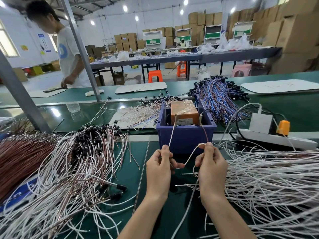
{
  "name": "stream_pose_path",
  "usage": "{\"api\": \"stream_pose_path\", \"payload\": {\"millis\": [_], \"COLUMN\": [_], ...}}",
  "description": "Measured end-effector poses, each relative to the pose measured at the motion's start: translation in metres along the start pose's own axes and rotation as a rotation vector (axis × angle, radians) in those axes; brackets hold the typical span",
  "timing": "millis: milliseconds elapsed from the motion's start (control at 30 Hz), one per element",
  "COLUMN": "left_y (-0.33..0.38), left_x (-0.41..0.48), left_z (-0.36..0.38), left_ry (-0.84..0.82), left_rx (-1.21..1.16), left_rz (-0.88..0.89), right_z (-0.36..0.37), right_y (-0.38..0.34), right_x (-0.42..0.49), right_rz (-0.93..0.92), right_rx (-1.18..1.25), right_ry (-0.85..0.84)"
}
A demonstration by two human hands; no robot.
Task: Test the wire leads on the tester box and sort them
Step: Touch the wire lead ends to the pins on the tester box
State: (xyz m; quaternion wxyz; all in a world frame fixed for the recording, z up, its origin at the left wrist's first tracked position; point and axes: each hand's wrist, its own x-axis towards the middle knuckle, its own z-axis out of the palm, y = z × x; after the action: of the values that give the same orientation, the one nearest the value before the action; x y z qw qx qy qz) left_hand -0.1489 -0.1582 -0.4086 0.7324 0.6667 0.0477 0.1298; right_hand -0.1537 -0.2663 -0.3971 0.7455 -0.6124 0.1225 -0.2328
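Just in front of the blue tester box (185, 133), both the left hand (159, 167) and right hand (211, 165) pinching one wire lead (190, 155) whose thin ends might slip off the two posts.

This is a factory assembly hall. Long green workbenches (284, 107) carry heaps of wire leads (269, 183), cardboard boxes (293, 35) are stacked high along the back wall, and plastic stools (155, 76) stand on the bare floor under bright ceiling lamps (125, 8).
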Motion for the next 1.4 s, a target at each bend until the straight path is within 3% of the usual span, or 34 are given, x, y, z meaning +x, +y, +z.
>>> {"api": "stream_pose_path", "payload": {"millis": [867, 1133, 1400], "left_y": [-0.008, -0.009, -0.012], "left_x": [0.003, 0.01, 0.014], "left_z": [-0.003, -0.011, -0.018], "left_ry": [0.001, 0.097, 0.198], "left_rx": [-0.001, -0.14, -0.149], "left_rz": [0.043, -0.045, -0.056], "right_z": [0.001, -0.015, -0.059], "right_y": [-0.003, -0.014, -0.059], "right_x": [-0.002, -0.015, 0.026], "right_rz": [0.035, -0.114, -0.1], "right_rx": [-0.054, -0.128, 0.102], "right_ry": [-0.008, -0.063, 0.079]}}
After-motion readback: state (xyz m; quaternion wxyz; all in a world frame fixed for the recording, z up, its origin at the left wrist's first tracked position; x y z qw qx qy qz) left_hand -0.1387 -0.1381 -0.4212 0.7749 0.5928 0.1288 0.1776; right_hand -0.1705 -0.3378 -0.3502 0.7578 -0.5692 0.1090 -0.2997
